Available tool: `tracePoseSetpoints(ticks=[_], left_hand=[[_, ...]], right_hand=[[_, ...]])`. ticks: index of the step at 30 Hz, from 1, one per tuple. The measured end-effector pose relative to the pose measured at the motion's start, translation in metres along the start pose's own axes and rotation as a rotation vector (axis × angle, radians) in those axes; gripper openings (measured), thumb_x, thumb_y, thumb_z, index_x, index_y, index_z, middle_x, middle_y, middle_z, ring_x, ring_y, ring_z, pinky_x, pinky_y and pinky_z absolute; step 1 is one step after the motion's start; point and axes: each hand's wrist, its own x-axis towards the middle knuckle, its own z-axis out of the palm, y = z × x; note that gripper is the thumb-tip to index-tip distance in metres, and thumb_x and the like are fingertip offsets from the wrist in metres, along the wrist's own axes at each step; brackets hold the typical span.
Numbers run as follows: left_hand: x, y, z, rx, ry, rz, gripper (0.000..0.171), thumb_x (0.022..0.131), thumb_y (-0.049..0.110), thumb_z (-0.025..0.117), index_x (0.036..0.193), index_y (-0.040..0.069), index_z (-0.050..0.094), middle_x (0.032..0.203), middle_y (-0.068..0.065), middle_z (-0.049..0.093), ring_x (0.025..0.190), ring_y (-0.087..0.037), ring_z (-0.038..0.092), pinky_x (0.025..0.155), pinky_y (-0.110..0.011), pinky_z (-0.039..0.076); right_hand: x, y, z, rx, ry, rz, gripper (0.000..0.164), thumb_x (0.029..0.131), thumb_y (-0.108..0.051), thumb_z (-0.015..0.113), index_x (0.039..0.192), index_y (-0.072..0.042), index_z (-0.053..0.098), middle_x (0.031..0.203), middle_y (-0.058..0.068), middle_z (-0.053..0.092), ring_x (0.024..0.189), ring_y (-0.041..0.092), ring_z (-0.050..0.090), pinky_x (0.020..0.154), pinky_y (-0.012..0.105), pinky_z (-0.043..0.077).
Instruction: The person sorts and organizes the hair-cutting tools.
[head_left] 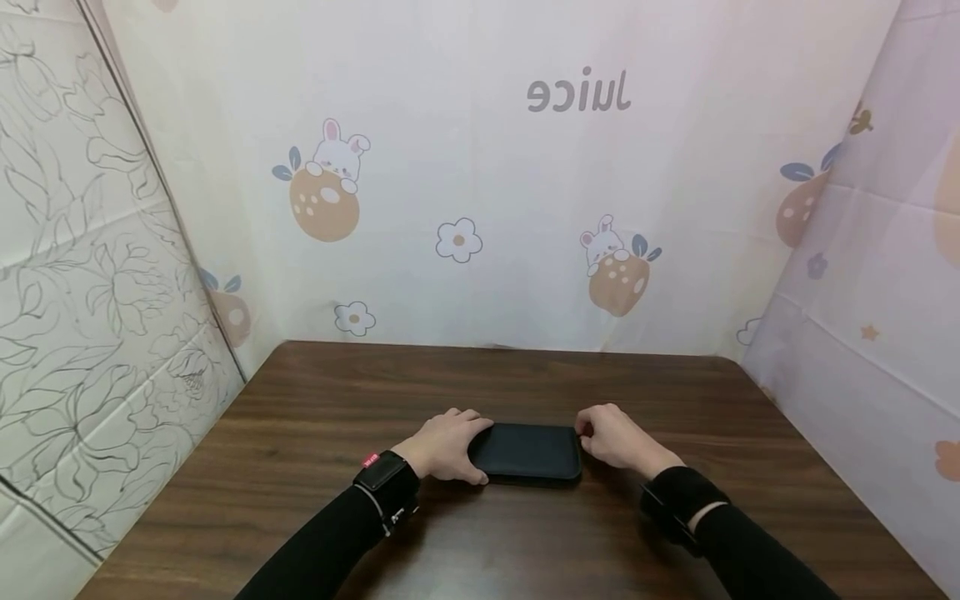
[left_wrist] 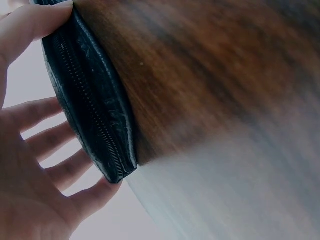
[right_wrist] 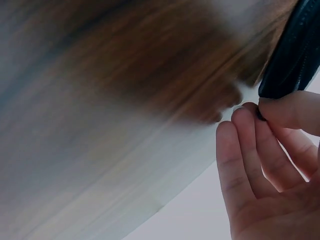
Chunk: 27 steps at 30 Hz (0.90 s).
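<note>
A black leather-look zip wallet (head_left: 525, 452) lies on the brown wooden table. My left hand (head_left: 448, 446) holds its left end, thumb at the near edge and fingers spread along the far side. The left wrist view shows the zipper (left_wrist: 87, 97) running along the wallet's side, its teeth closed there. At the right end, my right hand (head_left: 618, 437) pinches a small dark zipper pull (right_wrist: 260, 115) between thumb and forefinger, close against the wallet's corner. Most of the pull is hidden by those fingertips.
The wooden table (head_left: 360, 383) reaches back to a pale curtain (head_left: 465, 167) printed with rabbits, fruit and flowers. More printed cloth (head_left: 870, 275) hangs along the right side, and a flower-line sheet (head_left: 97, 250) stands at the left.
</note>
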Motion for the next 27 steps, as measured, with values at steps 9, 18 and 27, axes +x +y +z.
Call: tracePoseSetpoints(ticks=[9,18,27], left_hand=[[0.0005,0.0002,-0.0002,-0.008,-0.002,-0.005,0.084,0.079,0.051,0.082,0.149,0.017,0.052,0.146,-0.002,0.053,0.127,-0.025,0.05,0.1,-0.045,0.047],[0.0011,0.0016,-0.0017,-0.023,0.004,-0.015,0.084,0.078,0.05,0.083,0.149,0.018,0.052,0.146,-0.001,0.053,0.127,-0.024,0.05,0.1,-0.045,0.047],[-0.0014,0.0035,-0.0029,-0.009,0.005,-0.015,0.084,0.077,0.05,0.084,0.148,0.017,0.054,0.144,-0.002,0.054,0.126,-0.024,0.051,0.1,-0.043,0.047]], right_hand=[[0.0015,-0.0003,0.0008,-0.01,0.016,0.002,0.007,0.092,0.0,0.068,0.093,-0.005,0.073,0.082,-0.001,0.062,0.07,0.012,0.054,0.064,0.032,0.048],[-0.0021,-0.0001,-0.001,-0.031,0.034,-0.027,0.005,0.092,-0.003,0.07,0.089,-0.006,0.073,0.08,-0.003,0.062,0.069,0.01,0.053,0.063,0.031,0.047],[-0.0026,-0.0026,0.0011,-0.042,0.038,-0.038,0.014,0.088,0.0,0.07,0.082,-0.013,0.069,0.074,-0.004,0.057,0.064,0.011,0.049,0.06,0.031,0.044]])
